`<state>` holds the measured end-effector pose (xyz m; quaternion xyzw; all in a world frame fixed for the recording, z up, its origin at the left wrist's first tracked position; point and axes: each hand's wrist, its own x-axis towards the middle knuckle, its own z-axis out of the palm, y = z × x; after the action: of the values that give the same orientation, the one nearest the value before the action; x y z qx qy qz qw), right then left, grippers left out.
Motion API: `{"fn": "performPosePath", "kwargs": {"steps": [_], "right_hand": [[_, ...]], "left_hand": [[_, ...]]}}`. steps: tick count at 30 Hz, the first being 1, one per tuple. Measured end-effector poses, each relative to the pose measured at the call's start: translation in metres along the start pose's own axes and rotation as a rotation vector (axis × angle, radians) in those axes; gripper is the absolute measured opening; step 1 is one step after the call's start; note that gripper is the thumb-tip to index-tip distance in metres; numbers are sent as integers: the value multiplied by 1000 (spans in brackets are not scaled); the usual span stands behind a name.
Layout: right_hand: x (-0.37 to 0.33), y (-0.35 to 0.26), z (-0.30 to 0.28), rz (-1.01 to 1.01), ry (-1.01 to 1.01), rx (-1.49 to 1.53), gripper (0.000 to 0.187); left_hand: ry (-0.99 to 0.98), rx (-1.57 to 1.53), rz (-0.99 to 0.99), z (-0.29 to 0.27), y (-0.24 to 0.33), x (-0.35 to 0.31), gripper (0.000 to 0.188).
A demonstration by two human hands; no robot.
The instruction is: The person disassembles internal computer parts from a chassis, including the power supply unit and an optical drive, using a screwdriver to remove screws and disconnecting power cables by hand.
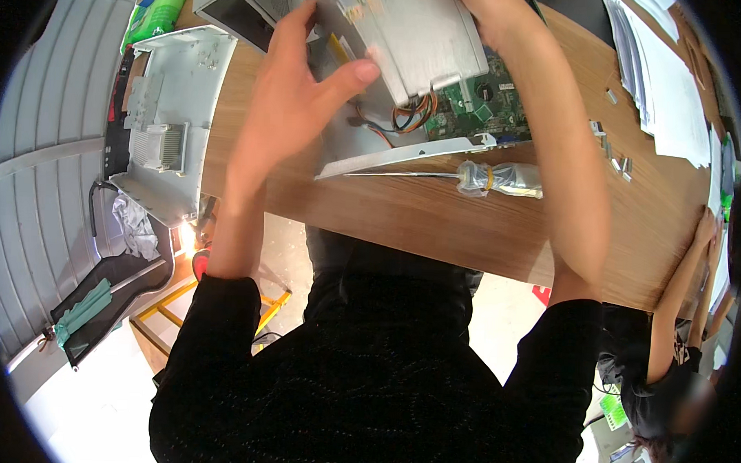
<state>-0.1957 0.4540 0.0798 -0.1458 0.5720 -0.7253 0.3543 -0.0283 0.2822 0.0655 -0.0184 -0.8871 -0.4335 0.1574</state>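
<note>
A silver metal box [418, 41] stands tilted over an open computer case [406, 155]. My left hand [290, 94] is at the box's left side, thumb on the near face and fingers along the edge. My right hand [492, 15] grips its far right side, the fingers mostly hidden or cut off by the upper edge of the view. Orange and black wires [419, 115] come out below the box into the case. To their right lies a green circuit board [481, 105]. A screwdriver [499, 179] with a plastic-wrapped handle rests before the case.
At the left is a detached case panel [184, 86] with a finned metal part [160, 147]. Stacked papers [657, 86] and small metal pieces [622, 167] lie on the right of the wooden table [371, 215]. Another person's arm [679, 283] rests at the table's right edge.
</note>
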Motion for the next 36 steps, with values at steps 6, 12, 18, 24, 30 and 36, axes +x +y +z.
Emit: {"fn": "performPosePath", "kwargs": {"steps": [6, 12, 18, 24, 30, 36], "right_hand": [[18, -7, 3, 80, -34, -26, 37], [23, -12, -8, 71, -14, -102, 40], [24, -4, -10, -23, 30, -189, 39], [10, -2, -12, -9, 55, -186, 47], [-3, 29, -5, -127, 127, 291, 49], [-31, -9, 2, -116, 269, 81, 54]], "left_hand": [[-129, 61, 12, 1, 14, 8, 109], [-138, 133, -11, 9, 14, 27, 120], [-160, -263, 27, 8, -14, 39, 113], [-131, -423, 110, 17, -16, 50, 111], [81, -400, 237, 30, -26, 48, 105], [112, -691, 196, 35, -17, 51, 86]]}}
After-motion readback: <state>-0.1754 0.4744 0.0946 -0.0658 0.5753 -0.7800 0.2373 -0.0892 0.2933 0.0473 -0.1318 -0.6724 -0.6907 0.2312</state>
